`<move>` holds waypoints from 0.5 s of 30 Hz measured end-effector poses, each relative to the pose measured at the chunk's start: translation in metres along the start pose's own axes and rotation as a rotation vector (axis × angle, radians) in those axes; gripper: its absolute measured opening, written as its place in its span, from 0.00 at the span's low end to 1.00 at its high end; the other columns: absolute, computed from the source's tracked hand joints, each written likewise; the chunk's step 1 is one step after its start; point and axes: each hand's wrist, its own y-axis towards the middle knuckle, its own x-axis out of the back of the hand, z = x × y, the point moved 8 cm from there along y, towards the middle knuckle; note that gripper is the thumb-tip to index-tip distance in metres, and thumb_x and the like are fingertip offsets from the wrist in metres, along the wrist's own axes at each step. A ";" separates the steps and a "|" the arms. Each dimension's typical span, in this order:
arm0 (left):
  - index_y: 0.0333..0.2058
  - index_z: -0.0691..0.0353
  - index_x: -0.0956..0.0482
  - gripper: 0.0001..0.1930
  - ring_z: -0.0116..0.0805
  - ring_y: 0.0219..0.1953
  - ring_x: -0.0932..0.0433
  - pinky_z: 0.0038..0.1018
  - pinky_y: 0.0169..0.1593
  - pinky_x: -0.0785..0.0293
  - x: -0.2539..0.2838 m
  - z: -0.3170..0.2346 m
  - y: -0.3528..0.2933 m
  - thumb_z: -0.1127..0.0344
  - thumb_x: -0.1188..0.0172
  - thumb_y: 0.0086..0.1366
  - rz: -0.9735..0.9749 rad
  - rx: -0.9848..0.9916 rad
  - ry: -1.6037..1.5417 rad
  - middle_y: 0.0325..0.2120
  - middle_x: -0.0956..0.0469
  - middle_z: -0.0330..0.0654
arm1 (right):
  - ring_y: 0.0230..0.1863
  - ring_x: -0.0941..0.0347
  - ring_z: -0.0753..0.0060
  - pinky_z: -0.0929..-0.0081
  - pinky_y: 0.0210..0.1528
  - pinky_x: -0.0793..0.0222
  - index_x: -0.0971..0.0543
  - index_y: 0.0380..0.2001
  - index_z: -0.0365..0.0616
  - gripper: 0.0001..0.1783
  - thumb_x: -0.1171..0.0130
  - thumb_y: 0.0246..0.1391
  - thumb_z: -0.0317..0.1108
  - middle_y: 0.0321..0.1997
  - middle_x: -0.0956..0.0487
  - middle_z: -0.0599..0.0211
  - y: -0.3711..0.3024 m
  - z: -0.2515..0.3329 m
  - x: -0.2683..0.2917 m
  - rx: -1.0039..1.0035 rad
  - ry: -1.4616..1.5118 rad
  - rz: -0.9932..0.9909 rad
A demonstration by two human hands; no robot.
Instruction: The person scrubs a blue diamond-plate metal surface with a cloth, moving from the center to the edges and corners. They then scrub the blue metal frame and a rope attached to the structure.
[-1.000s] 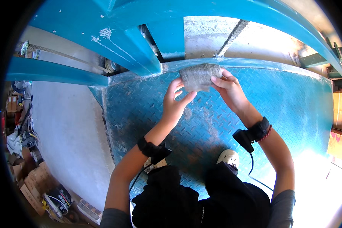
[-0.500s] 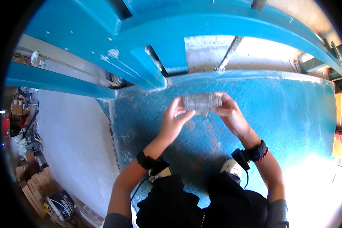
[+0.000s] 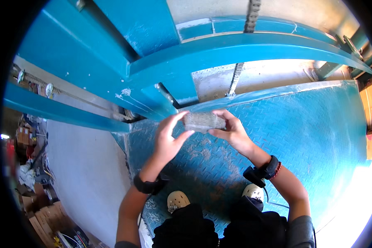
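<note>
A grey, rough-looking rectangular block, perhaps a brick, is held up between my two hands above the blue floor plate. My left hand grips its left end, thumb below and fingers along the top corner. At the opposite end, my right hand pinches it with the thumb underneath and the fingers above. The block lies roughly level, its long side across my view. Its exact material cannot be made out.
A blue steel frame with a curved beam stands ahead, with a hanging chain behind. I stand on the treadplate floor in light clogs. Cardboard boxes lie low left; others stand at the right.
Both hands have carried the block leftward, closer to the blue upright. My view has shifted, so more of my clogs and of the frame shows. Both hands keep their hold.
</note>
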 end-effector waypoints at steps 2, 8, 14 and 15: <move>0.50 0.61 0.29 0.29 0.41 0.44 0.26 0.32 0.49 0.33 0.029 -0.026 0.022 0.72 0.33 0.47 -0.076 -0.049 0.039 0.44 0.25 0.45 | 0.44 0.30 0.73 0.74 0.43 0.31 0.31 0.48 0.41 0.24 0.37 0.46 0.25 0.43 0.27 0.67 0.011 0.030 -0.010 0.138 -0.051 0.012; 0.42 0.52 0.23 0.23 0.40 0.43 0.27 0.34 0.46 0.34 0.105 -0.138 0.101 0.80 0.42 0.46 -0.208 -0.486 0.570 0.39 0.25 0.41 | 0.41 0.30 0.50 0.64 0.41 0.32 0.32 0.39 0.40 0.22 0.38 0.36 0.23 0.35 0.29 0.55 0.039 0.193 -0.048 0.827 -0.538 -0.067; 0.44 0.49 0.28 0.21 0.30 0.46 0.29 0.29 0.50 0.40 0.132 -0.139 0.153 0.72 0.39 0.50 -0.514 -0.278 1.407 0.43 0.28 0.31 | 0.36 0.32 0.65 0.70 0.35 0.39 0.25 0.26 0.45 0.09 0.43 0.35 0.30 0.29 0.29 0.67 0.084 0.275 -0.092 1.423 -1.391 -0.462; 0.44 0.51 0.29 0.20 0.30 0.46 0.29 0.29 0.51 0.40 0.122 -0.131 0.160 0.73 0.40 0.50 -0.499 -0.309 1.398 0.43 0.28 0.32 | 0.36 0.31 0.64 0.70 0.36 0.37 0.25 0.26 0.44 0.10 0.42 0.34 0.30 0.29 0.29 0.66 0.095 0.271 -0.091 1.390 -1.430 -0.413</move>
